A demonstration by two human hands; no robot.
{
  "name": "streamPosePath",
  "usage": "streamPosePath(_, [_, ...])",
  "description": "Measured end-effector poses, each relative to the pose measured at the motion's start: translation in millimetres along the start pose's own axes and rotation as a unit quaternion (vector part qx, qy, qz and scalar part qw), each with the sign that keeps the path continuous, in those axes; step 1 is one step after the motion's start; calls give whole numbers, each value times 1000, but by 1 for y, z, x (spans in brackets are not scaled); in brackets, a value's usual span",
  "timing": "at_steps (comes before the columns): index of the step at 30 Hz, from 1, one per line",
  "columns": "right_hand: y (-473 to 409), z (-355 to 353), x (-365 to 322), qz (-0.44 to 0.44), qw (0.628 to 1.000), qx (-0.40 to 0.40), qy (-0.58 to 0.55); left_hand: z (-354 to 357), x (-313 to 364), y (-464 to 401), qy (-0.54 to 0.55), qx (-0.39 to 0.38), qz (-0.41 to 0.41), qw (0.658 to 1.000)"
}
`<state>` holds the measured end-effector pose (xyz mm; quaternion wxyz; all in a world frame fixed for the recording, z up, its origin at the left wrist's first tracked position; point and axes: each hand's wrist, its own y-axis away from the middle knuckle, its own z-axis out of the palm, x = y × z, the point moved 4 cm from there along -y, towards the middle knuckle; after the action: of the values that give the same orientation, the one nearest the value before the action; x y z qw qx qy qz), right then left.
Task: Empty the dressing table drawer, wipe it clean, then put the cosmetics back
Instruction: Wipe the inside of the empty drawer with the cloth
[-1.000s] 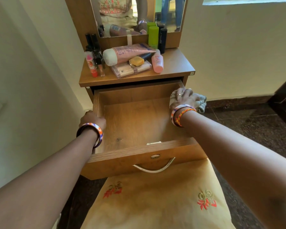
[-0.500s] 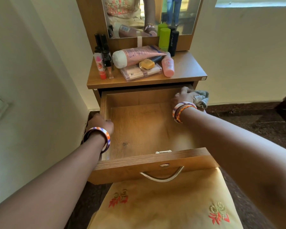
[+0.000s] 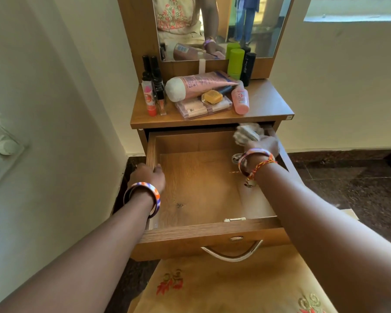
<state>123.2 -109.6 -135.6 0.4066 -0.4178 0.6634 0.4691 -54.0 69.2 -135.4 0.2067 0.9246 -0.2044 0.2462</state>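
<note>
Now right hand clutches the cloth at one o'clock, left hand grips the drawer wall; overreaching could jam it.

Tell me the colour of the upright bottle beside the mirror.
Lime green bottle, head view.

Drawer showing orange-brown woodgrain. Cloth showing pale grey-white. Tube showing pink, white cap. Bottle pink. Canister lime green. Bangle showing orange, white, purple patches.
</note>
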Motion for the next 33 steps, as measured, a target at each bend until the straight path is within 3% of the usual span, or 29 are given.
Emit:
streamPosePath(2, [0, 1, 6, 26, 997, 62, -30, 1, -1, -2, 11, 5, -4, 1000])
streamPosePath(10, [38, 48, -3, 25, 996, 2, -82, 3, -3, -4, 35, 30, -10, 999])
streamPosePath(17, [72, 81, 8, -78, 983, -162, 39, 5, -5, -5, 95, 25, -34, 995])
streamPosePath(19, [89, 100, 12, -150, 944, -267, 121, 4, -5, -5, 128, 7, -42, 991])
streamPosePath(22, [112, 125, 17, -253, 854, -403, 213, 0, -4, -8, 172, -19, -75, 982])
streamPosePath(26, [106, 114, 12, -205, 831, -488, 169, -9, -19, -19, 301, -104, -145, 937])
streamPosePath(29, [106, 88, 22, -115, 781, -588, 179, -15, -39, -22, 333, -184, -131, 915])
streamPosePath(30, [111, 80, 26, -87, 752, -624, 195, -21, -31, -6, 345, -209, -149, 903])
streamPosePath(31, [118, 74, 30, -74, 716, -656, 226, -25, -22, 5, 316, -203, -147, 915])
streamPosePath(33, [133, 69, 30, -119, 638, -689, 324, -26, -10, 14, 339, -260, -131, 895])
